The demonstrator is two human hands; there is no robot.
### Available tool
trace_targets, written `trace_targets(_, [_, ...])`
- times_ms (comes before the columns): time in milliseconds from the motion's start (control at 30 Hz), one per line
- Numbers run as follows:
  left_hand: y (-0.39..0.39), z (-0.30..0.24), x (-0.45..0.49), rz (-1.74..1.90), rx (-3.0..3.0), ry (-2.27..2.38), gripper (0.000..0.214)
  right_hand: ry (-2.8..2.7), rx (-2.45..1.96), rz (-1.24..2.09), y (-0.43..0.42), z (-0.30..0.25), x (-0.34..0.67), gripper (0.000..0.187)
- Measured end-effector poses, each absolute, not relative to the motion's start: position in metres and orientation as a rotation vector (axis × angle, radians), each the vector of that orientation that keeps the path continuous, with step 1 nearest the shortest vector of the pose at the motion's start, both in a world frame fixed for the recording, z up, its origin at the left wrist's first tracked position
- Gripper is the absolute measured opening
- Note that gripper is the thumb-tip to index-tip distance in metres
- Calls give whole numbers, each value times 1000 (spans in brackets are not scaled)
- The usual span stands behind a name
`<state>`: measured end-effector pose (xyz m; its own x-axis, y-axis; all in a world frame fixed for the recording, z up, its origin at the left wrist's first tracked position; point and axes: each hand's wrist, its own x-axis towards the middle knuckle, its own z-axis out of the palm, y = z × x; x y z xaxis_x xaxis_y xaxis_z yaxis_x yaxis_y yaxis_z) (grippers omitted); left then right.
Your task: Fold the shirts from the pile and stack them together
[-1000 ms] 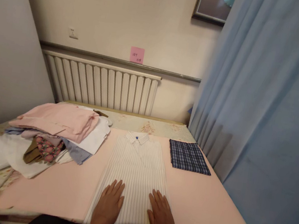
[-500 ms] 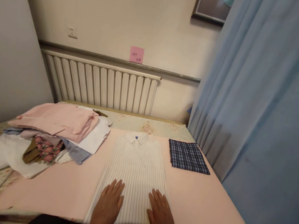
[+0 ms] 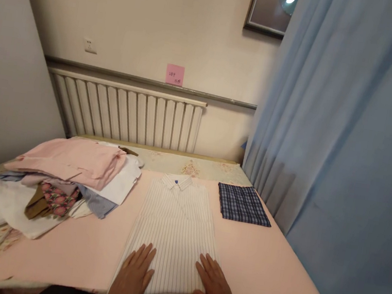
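A white shirt with thin dark stripes (image 3: pixel 177 232) lies flat in front of me, folded to a long narrow shape, its collar at the far end. My left hand (image 3: pixel 133 272) rests on its near left part, palm down with fingers stretched out. On the near right part lies my right hand (image 3: pixel 215 285), also flat, fingers a little spread. Neither hand grips the cloth. Some of the shirt's near corners are hidden under my hands.
To the right sits a folded dark blue plaid cloth (image 3: pixel 244 204). A heap of clothes (image 3: pixel 68 162) is piled at the left. A pink sheet (image 3: pixel 84 253) covers the table. Beyond stand a radiator (image 3: pixel 131 112) and, at right, a blue curtain (image 3: pixel 304 109).
Both hands have slid slightly towards me and a bit farther apart on the shirt. The camera view has shifted a little; the shirt and the other clothes lie as before.
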<state>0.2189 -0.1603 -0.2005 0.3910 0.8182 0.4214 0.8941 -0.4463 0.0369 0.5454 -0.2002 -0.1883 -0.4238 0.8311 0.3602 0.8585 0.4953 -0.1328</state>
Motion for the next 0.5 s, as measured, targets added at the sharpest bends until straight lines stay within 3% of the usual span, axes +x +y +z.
trace_targets(300, [-181,-191,200,-546,-2532,-1351,72,-2368,-1375,-154,-204,-198,555,61])
trace_targets(500, [-183,-202,188,-478,-2494,-1267,71,-2354,-1306,-243,-202,-202,559,70])
